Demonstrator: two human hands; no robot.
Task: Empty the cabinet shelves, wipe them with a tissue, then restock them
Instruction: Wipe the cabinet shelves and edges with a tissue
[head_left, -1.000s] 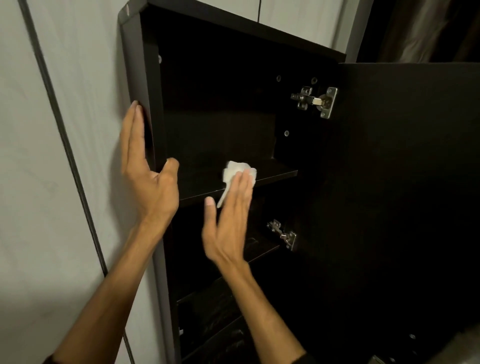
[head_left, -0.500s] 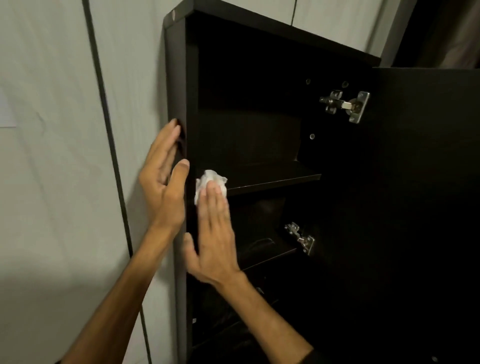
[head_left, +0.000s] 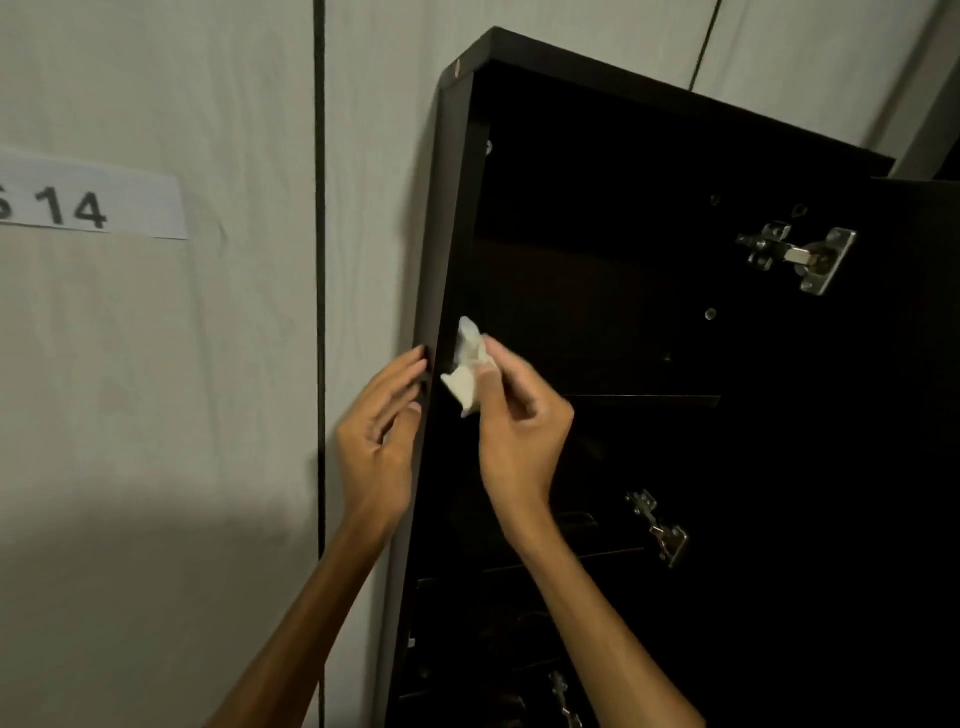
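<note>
Grip of the right hand (head_left: 519, 431) pinched a crumpled white tissue (head_left: 467, 371) against the cabinet's (head_left: 597, 156) left inner wall, while the left hand (head_left: 382, 431) rested relaxed on its outer side. Light, soft, easily torn; best held bunched.

Looks like an institutional storage or utility room: plain pale wall panels (head_left: 156, 415), a paper label (head_left: 88, 195) reading "14" taped up, a dark cabinet (head_left: 452, 208) with bare metal hinges (head_left: 800, 257).
</note>
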